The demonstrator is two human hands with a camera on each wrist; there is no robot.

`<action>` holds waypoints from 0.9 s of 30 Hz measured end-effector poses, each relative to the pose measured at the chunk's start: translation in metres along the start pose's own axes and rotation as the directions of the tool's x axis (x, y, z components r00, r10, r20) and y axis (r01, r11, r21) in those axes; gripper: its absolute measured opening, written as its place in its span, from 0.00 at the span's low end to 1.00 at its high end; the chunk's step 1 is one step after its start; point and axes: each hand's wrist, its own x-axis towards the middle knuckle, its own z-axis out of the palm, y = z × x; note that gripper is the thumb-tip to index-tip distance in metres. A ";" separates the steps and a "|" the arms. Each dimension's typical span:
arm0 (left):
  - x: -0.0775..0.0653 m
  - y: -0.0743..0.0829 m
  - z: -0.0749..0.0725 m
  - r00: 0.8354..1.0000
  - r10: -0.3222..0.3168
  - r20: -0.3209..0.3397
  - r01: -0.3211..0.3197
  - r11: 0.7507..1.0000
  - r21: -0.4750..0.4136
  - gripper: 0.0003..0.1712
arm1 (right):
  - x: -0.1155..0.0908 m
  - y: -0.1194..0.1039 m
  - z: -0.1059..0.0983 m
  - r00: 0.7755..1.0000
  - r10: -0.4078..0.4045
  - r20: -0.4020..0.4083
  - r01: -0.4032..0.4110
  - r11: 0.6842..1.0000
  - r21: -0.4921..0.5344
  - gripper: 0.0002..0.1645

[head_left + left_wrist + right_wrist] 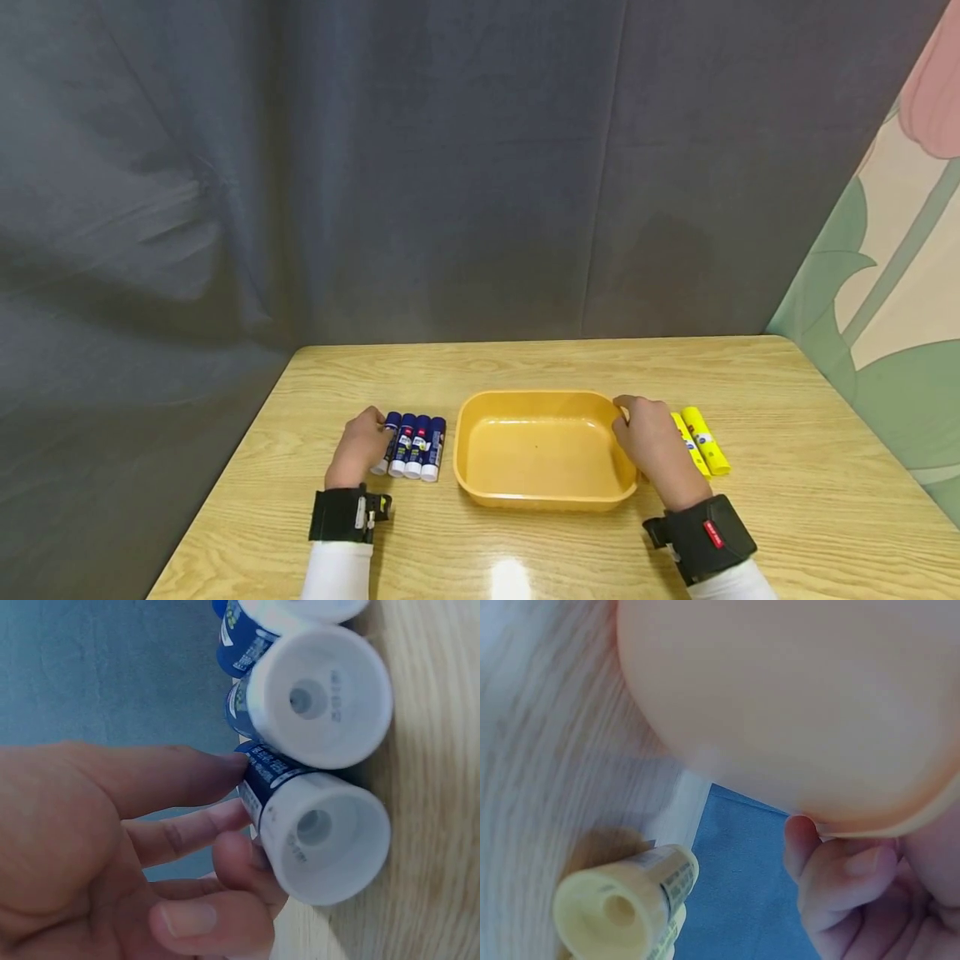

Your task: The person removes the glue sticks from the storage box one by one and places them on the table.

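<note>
Several blue glue sticks with white ends lie side by side at the left in the head view. My left hand [363, 444] is at the outermost glue stick [386, 444]. In the left wrist view, thumb and fingers pinch that glue stick [326, 844] from its two sides, its white end facing the camera. A yellow-orange plastic tray [547, 502] stands at mid-table with nothing in it. My right hand [655, 446] holds its right rim near the far corner. Curled fingers [840, 881] show at the tray's edge [885, 825] in the right wrist view.
Two yellow glue sticks [707, 442] lie to the right of the tray, partly behind my right hand. The light wooden table [450, 554] ends at a dark grey curtain [465, 183]. A wall with a painted flower [900, 350] borders the right side.
</note>
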 end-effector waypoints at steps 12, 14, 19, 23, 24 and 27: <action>-0.002 0.001 0.000 1.000 -0.014 0.016 0.013 1.000 0.010 0.15 | 0.000 0.002 0.002 1.000 0.013 0.002 -0.014 1.000 0.015 0.23; -0.002 0.000 -0.001 1.000 -0.015 0.012 0.015 1.000 0.010 0.16 | 0.001 0.002 0.002 1.000 0.010 -0.001 -0.010 1.000 0.018 0.24; -0.002 -0.002 -0.003 1.000 -0.021 0.004 0.021 1.000 0.007 0.20 | 0.000 0.001 -0.001 1.000 0.010 -0.001 -0.010 1.000 0.013 0.26; -0.004 -0.001 -0.003 0.999 -0.034 0.004 0.034 0.999 0.016 0.24 | -0.001 0.002 -0.005 0.999 0.028 -0.022 -0.028 0.999 -0.020 0.31; -0.005 -0.001 -0.004 0.999 -0.038 0.003 0.038 0.999 0.024 0.25 | -0.002 0.002 -0.005 0.999 0.032 -0.032 -0.033 0.999 -0.027 0.32; -0.007 0.003 -0.004 0.998 -0.056 -0.028 0.058 0.996 0.067 0.31 | -0.003 0.004 -0.007 0.997 0.035 -0.071 -0.038 0.998 -0.051 0.36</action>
